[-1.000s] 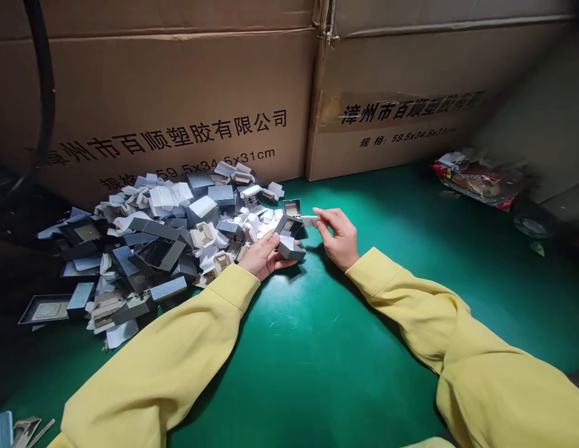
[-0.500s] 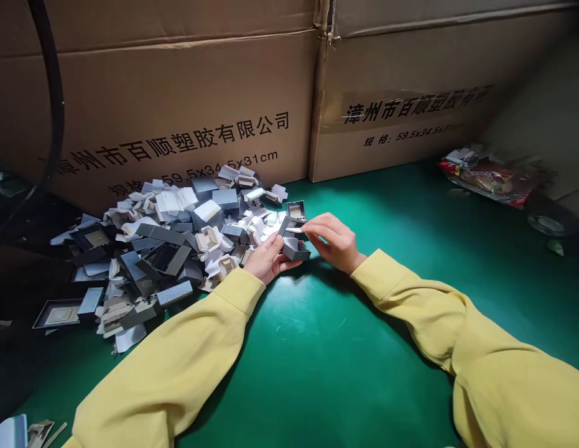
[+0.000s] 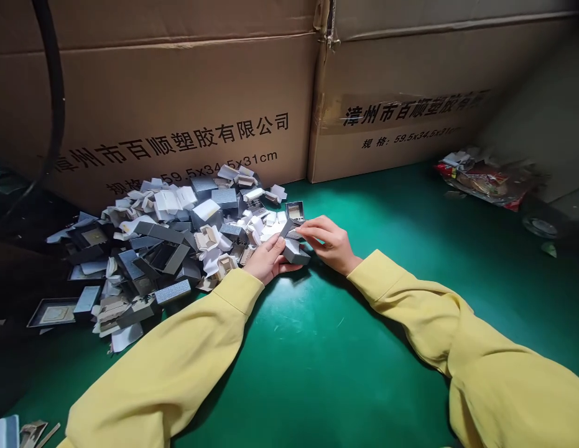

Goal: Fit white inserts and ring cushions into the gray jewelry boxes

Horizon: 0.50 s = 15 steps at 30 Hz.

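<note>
A small dark grey cardboard box, open with a pale inside, is gripped by my left hand, thumb on its near side and fingers underneath. The fingers of my right hand are pinched together at the box's opening. What they pinch is hidden, though a light-coloured edge shows close to the fingertips. Just beyond, a small open dark box stands on the green table. Left of my hands lies a heap of grey box parts mixed with white and tan inserts.
Two large brown cartons line the back of the table. At the right rear lie a red plastic package and a roll of tape. A black cable hangs at the left. Scraps lie at the lower left.
My right fingertips have moved slightly left and down into the box opening. The white strip seen at them earlier is now mostly hidden. My left hand keeps its hold.
</note>
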Tool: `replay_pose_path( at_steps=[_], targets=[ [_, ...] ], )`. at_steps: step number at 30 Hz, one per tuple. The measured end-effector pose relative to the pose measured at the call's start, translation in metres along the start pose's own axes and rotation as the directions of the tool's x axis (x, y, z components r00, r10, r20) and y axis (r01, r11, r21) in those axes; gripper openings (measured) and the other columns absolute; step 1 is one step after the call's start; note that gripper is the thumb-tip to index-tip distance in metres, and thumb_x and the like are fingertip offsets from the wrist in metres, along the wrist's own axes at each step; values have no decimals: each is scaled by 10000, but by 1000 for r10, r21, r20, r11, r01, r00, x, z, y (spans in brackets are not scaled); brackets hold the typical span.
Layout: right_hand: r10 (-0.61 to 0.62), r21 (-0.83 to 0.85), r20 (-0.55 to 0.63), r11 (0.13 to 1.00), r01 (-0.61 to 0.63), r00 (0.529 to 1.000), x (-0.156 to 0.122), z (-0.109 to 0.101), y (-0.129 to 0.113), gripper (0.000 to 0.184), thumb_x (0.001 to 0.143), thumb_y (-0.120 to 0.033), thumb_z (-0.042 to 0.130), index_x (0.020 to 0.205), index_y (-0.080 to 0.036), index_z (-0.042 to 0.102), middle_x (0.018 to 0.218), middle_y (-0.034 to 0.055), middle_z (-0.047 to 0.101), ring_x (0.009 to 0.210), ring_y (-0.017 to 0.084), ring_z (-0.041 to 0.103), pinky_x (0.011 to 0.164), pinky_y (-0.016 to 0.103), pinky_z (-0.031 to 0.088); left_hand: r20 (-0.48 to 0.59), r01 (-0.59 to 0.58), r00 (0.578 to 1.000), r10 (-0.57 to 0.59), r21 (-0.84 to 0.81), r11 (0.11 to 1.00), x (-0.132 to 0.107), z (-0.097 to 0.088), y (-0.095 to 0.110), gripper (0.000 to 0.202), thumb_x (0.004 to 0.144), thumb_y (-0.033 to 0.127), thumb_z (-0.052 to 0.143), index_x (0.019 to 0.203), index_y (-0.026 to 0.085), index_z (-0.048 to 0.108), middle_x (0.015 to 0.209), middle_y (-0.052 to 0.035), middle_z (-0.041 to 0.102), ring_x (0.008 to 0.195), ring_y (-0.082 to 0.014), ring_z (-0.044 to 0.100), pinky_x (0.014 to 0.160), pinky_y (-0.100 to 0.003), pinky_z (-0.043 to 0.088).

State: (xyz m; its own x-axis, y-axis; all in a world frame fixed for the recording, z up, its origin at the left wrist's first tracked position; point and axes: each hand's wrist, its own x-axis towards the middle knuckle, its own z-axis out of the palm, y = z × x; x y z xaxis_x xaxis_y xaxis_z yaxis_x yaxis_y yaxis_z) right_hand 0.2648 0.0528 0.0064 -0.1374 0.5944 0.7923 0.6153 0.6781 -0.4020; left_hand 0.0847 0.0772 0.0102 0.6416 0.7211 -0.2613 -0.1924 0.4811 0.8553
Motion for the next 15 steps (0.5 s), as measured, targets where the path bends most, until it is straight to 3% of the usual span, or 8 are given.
replay_pose_path(
  at_steps=[5, 9, 12, 15],
  targets=[
    [52, -88, -72, 994, -58, 996, -3, 2, 1, 148, 821, -212, 543, 904, -245, 661, 770, 39, 566, 739, 153, 520, 634, 291, 474, 27, 14, 1000, -15, 36, 999, -1, 1, 0, 501, 763, 432, 604, 1193, 199, 492, 973, -85, 651, 762, -184, 652, 720, -382, 551],
    [241, 20, -84, 970, -241, 967, -4, 6, -2, 162, 777, -229, 568, 936, -212, 592, 869, 34, 583, 715, 132, 537, 611, 263, 484, 58, 16, 998, -18, 45, 999, -1, 0, 0, 562, 731, 463, 627, 1213, 214, 480, 989, -83, 643, 762, -172, 643, 676, -342, 551],
    [389, 74, -27, 919, -386, 921, -4, 7, -5, 132, 743, -253, 584, 861, -194, 581, 838, 18, 598, 699, 126, 547, 575, 239, 472, 118, 22, 993, -29, 57, 998, -1, -3, -3, 618, 728, 461, 632, 1269, 237, 434, 1004, -88, 639, 763, -169, 644, 661, -315, 540],
    [456, 79, 61, 884, -460, 888, -5, 7, -6, 95, 743, -263, 577, 793, -186, 599, 768, 0, 616, 644, 112, 543, 548, 223, 449, 196, 32, 980, -40, 46, 998, 2, -8, -6, 640, 731, 437, 640, 1290, 228, 412, 960, -102, 654, 767, -176, 646, 665, -298, 522]
  ],
)
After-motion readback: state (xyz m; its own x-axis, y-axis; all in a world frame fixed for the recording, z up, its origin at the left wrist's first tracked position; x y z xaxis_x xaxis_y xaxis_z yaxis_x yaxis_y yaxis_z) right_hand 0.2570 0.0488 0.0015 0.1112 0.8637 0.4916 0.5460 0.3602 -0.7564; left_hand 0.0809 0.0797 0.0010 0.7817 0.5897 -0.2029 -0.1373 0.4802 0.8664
